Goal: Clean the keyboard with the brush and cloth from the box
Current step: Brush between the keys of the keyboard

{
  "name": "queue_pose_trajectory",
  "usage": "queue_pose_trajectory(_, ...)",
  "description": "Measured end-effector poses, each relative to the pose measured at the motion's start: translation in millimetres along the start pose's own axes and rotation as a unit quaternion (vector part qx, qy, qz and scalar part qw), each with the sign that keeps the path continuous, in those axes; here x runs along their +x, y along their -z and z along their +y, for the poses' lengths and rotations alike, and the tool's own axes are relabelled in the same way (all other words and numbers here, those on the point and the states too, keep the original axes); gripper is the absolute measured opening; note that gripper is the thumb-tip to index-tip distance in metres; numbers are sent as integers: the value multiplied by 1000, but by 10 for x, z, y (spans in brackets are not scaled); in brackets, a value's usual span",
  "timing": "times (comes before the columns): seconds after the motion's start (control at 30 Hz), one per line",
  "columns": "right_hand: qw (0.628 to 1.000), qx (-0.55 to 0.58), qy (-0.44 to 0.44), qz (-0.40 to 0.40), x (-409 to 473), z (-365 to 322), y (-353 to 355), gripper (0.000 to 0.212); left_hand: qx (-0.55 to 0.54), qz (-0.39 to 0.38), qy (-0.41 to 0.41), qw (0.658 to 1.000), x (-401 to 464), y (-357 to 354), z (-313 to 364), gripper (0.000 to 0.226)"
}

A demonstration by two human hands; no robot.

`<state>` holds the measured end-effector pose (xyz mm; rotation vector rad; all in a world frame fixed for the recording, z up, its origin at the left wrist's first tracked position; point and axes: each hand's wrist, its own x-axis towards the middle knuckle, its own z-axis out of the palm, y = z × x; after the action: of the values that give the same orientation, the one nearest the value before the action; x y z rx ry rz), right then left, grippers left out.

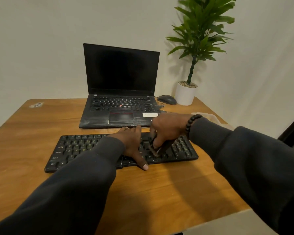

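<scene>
Black keyboard [176, 148]: left hand [131, 143] flat on it; right hand [166, 129] grips brush [154, 150].

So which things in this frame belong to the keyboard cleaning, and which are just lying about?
In use:
keyboard
brush, held by the right hand
left hand, flat on the keys

Lying about:
laptop
mouse
potted plant
</scene>
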<state>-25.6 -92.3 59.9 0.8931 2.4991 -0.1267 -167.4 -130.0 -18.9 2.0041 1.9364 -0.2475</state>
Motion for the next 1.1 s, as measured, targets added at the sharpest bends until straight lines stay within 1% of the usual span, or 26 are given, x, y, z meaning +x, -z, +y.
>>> queue_pose_trajectory(0.03,999,-19,-21,27,21,33,-9,35,2,-1,1,1000,-9,4,9,155)
queue_pose_trajectory(0.07,998,-35,-34,39,28,37,-35,38,4,-1,1,1000,-20,10,13,155)
queue_pose_trajectory(0.13,999,-39,-14,5,42,22,-120,36,-1,0,2,1000,-29,8,17,155)
queue_pose_trajectory(0.2,998,13,35,-55,-26,1,-149,30,-6,3,1,1000,-32,-1,20,153)
queue_pose_trajectory(0.23,996,40,50,-64,-72,8,-137,29,-6,4,-1,1000,-29,-6,18,153)
queue_pose_trajectory(0.27,997,45,54,-43,-93,33,-119,30,-6,4,0,1000,-25,-7,15,153)
queue_pose_trajectory(0.33,998,-14,21,51,-55,110,-98,35,-11,4,4,1000,-19,-17,7,154)
queue_pose_trajectory(0.37,993,-47,-9,106,-10,144,-98,35,-13,5,5,1000,-20,-18,6,154)
queue_pose_trajectory(0.43,978,-71,-47,188,86,192,-127,32,-13,5,4,1000,-16,-13,3,153)
queue_pose_trajectory(0.5,967,-79,-42,237,206,222,-160,30,-13,6,5,1000,-5,-17,-2,153)
queue_pose_trajectory(0.53,965,-85,-30,247,269,234,-177,29,-14,6,5,1000,1,-18,-4,154)
queue_pose_trajectory(0.6,962,-124,12,243,386,227,-203,28,-17,8,5,1000,21,-23,-18,157)
queue_pose_trajectory(0.67,949,-201,78,228,463,233,-186,32,-22,7,3,1000,43,-40,-37,158)
queue_pose_trajectory(0.73,941,-254,116,188,466,292,-102,33,-28,0,8,1000,62,-53,-50,160)
queue_pose_trajectory(0.8,947,-275,109,128,419,409,-26,33,-24,-7,13,1000,74,-54,-48,162)
queue_pose_trajectory(0.87,950,-296,72,67,337,528,29,35,-20,-9,13,1000,76,-49,-31,161)
queue_pose_trajectory(0.93,941,-334,38,35,249,635,47,36,-18,-8,11,1000,74,-42,-27,160)
queue_pose_trajectory(0.97,935,-351,26,41,209,681,46,35,-17,-7,8,1000,73,-38,-30,160)
queue_pose_trajectory(1.03,933,-344,11,102,148,779,0,34,-15,-8,4,1000,72,-38,-32,161)
queue_pose_trajectory(1.1,949,-252,-20,189,103,858,-79,34,-18,-10,5,1000,59,-46,-30,160)
